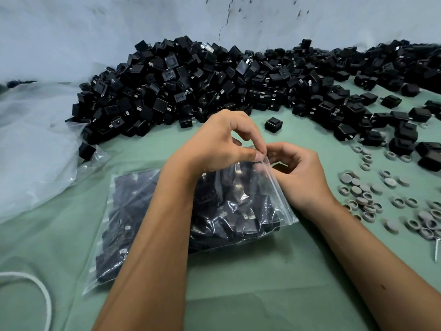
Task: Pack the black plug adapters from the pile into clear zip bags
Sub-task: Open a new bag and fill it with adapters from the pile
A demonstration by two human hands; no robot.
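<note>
A big pile of black plug adapters [191, 82] runs along the wall across the far side of the green table. In front of me a clear zip bag [241, 206] full of adapters lies on the table, its top edge lifted. My left hand [219, 142] pinches that top strip between thumb and fingers. My right hand [300, 173] grips the same strip from the right, fingers curled, touching the left fingertips. A second filled clear bag [124, 211] lies flat beside it, partly under my left forearm. One loose adapter [273, 124] sits apart, just beyond my hands.
Crumpled large clear plastic sheeting [33, 144] covers the left side. Several grey round caps and rings [372, 194] are scattered at the right, with more loose adapters [405, 132] beyond them. A white cord [45, 297] loops at the bottom left. The green table surface [250, 283] lies bare near me.
</note>
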